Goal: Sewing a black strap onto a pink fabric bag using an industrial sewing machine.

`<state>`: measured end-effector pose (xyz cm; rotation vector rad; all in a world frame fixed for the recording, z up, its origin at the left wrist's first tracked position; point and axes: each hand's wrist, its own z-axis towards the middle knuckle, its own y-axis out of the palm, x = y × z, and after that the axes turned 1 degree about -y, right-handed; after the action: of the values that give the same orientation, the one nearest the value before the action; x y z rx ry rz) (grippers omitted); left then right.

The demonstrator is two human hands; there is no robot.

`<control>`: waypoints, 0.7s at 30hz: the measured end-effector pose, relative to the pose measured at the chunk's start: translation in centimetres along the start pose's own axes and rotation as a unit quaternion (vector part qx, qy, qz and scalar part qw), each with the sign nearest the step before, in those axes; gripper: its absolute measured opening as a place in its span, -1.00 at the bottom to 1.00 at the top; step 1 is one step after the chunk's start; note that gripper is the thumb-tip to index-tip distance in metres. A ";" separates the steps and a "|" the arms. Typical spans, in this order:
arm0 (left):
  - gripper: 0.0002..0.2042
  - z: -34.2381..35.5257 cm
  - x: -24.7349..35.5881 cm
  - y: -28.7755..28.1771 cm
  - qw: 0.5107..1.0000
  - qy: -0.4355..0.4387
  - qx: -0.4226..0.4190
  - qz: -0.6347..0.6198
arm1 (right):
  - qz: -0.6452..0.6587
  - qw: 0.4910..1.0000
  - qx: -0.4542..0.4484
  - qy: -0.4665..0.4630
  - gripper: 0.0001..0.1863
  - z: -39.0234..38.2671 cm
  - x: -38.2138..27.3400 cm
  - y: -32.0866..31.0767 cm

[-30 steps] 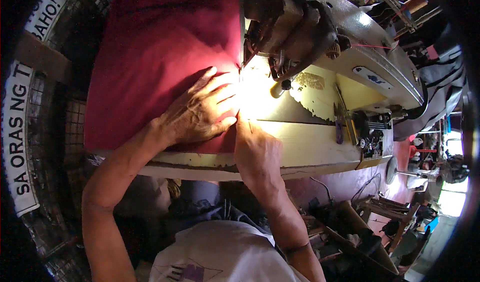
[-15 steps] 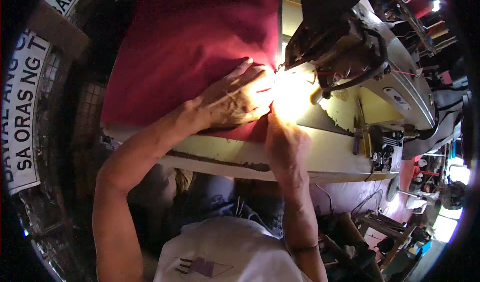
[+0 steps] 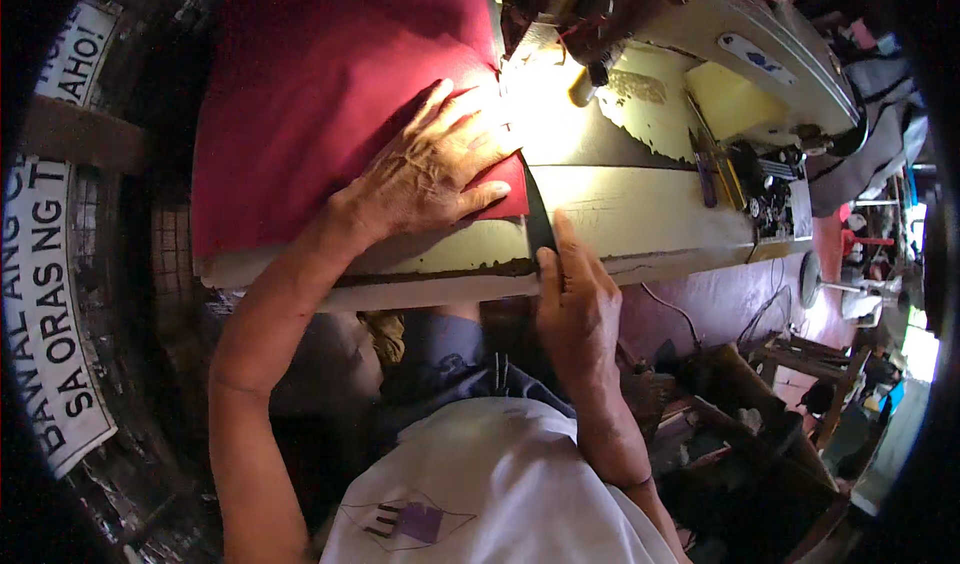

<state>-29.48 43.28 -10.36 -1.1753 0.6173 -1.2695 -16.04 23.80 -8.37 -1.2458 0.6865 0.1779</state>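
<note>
Left hand (image 3: 430, 176): palm down, fingers spread flat over red cloth (image 3: 330, 94), near its right edge; thumb out toward the near right corner. Fingertips lost in glare.

Right hand (image 3: 580, 299): nearer and further right, over the near edge of the surface (image 3: 640, 209). Thumb and fingers closed around the lower end of a dark strip (image 3: 538, 214). From this grip the strip runs far and slightly left, narrowing to view beside the cloth's right edge, up to the brightly lit spot by the left fingertips. Whether it touches the cloth up there: cannot tell, too bright.

Cloth lies broad on the left part of the surface, with soft folds beyond the left hand; near right corner rests flat, just left of the strip.

Far side, right of the cloth: dark head of a sewing machine (image 3: 590, 9), its pale arm stretching right. Needle not distinguishable. Surface coating dark and flaked in patches.

Further right on the surface: yellow-handled tool (image 3: 734, 182) and purple-handled tool (image 3: 706, 179), side by side, then a small dark mechanism (image 3: 768, 186).

Outward: white lettered signs (image 3: 85, 404) far to the left; wooden pieces (image 3: 840, 399) heaped near right, below the surface.
</note>
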 end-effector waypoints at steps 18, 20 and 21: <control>-0.58 -0.2 0.5 -0.3 1.000 0.006 -0.022 -0.018 | 0.065 0.995 -0.030 -0.075 -0.65 -0.1 0.1 0.5; -0.55 -0.3 0.4 -0.5 0.999 0.011 -0.036 -0.015 | 0.036 0.995 -0.035 -0.086 -0.65 0.0 0.2 0.4; -0.53 -0.4 0.3 -0.6 0.999 0.014 -0.043 -0.011 | 0.006 0.994 -0.057 -0.090 -0.65 0.0 0.2 0.4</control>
<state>-29.95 42.92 -9.90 -1.2393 0.6874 -1.2910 -16.11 23.93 -8.81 -1.3163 0.5335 0.3399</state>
